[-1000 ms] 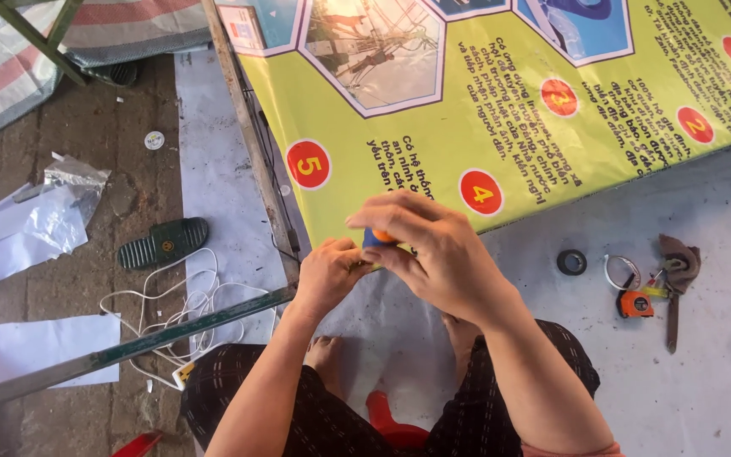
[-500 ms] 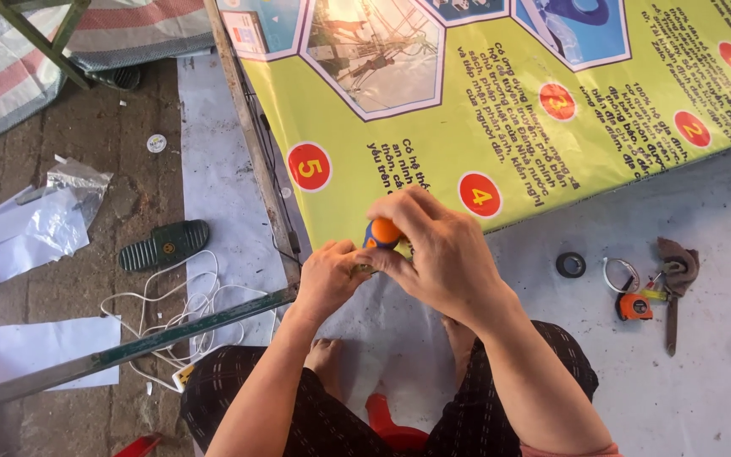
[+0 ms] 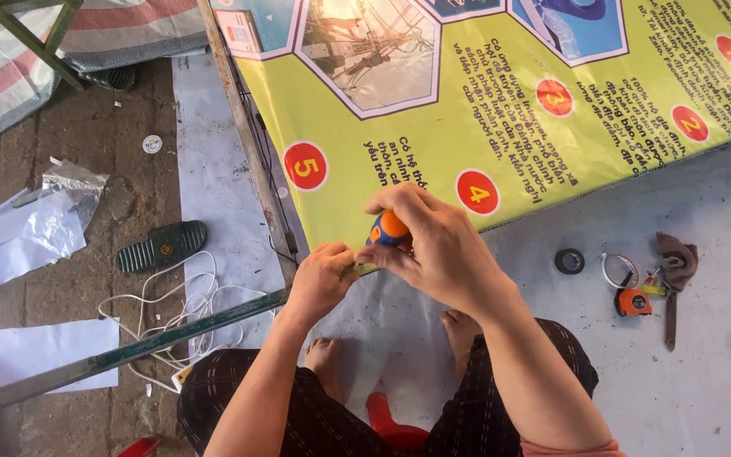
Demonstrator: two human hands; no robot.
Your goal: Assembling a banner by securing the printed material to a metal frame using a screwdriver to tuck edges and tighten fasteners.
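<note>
The right hand [image 3: 437, 254] is clamped around an orange-and-blue tool handle [image 3: 387, 227] at the lower edge of the green banner [image 3: 501, 127], while the left hand [image 3: 325, 279] pinches that edge just beside it. Around them (all on the floor) lie a green sandal [image 3: 162, 245], a white cable [image 3: 171, 309], a tape roll [image 3: 569, 261] and an orange tape measure [image 3: 634, 301].

Both forearms are bare, and the left hand [image 3: 321, 279] and right hand [image 3: 437, 250] wear no gloves or rings. A salmon-pink sleeve edge [image 3: 573, 448] shows at the right upper arm. The trousers [image 3: 315, 406] are black with a fine pale check. The feet [image 3: 325, 355] are bare.
</note>
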